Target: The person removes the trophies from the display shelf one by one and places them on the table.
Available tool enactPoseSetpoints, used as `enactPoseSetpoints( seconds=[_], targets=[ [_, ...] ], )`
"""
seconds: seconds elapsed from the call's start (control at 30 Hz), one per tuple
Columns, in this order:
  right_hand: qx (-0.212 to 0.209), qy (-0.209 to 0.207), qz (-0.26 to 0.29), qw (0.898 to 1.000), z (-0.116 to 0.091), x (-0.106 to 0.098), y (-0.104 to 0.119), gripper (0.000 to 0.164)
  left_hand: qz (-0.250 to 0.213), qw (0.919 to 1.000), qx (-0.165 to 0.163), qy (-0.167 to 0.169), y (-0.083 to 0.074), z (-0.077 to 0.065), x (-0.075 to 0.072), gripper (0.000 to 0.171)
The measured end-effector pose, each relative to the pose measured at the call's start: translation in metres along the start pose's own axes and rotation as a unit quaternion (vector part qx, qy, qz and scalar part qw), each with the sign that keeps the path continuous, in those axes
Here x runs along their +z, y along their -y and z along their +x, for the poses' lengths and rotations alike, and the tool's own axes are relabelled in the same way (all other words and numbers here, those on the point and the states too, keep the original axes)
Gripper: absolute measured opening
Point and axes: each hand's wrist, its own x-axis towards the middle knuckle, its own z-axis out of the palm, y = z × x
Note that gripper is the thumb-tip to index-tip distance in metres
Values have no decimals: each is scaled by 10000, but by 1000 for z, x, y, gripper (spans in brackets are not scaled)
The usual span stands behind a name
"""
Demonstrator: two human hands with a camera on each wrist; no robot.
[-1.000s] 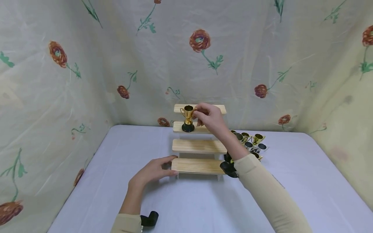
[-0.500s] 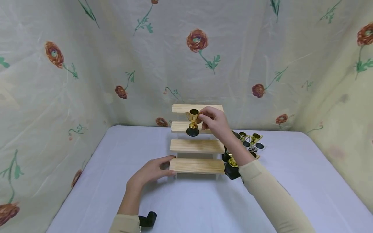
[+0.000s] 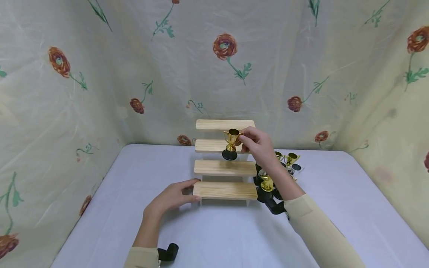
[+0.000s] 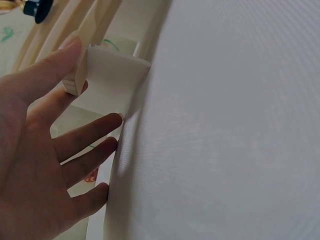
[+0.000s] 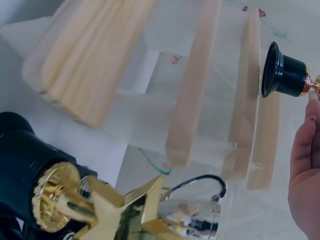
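Observation:
A small gold trophy cup (image 3: 232, 137) with two handles and a black base hangs upright in front of the upper boards of a four-step wooden display shelf (image 3: 225, 190). My right hand (image 3: 259, 147) pinches the cup by its right handle. In the right wrist view the black trophy base (image 5: 287, 75) appears apart from the boards. My left hand (image 3: 171, 196) holds the left end of the lowest board. In the left wrist view, thumb and index finger grip the board end (image 4: 75, 82), while the other fingers (image 4: 92, 132) spread loosely below it.
Several gold and silver trophies (image 3: 291, 159) with black bases crowd the table right of the shelf, partly hidden by my right forearm. One has a gold star (image 5: 137, 207). Floral cloth (image 3: 224, 85) hangs behind and at both sides of the white table (image 3: 218, 234).
My right hand has carried the gold trophy cup to the right and slightly downward, away from the upper boards' left part. My left hand keeps its hold on the lowest board.

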Motion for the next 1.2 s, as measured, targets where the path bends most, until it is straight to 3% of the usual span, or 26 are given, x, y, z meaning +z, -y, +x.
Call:
enactPoseSetpoints(
  seconds=[0.13, 0.43, 0.93, 1.2],
  targets=[
    [-9, -70, -54, 10000, -9, -5, 8, 17, -30, 10000, 27, 20, 0, -1, 0, 66],
    [-84, -372, -1, 9993, -12, -16, -26, 17, -8, 10000, 26, 35, 0, -2, 0, 66],
    [-44, -662, 68, 9978, -35, -41, -35, 20, 48, 10000, 44, 12, -1, -1, 0, 66],
    [0, -862, -304, 9958, -46, -54, -40, 18, 24, 10000, 2, 24, -1, -2, 0, 66]
  ],
)
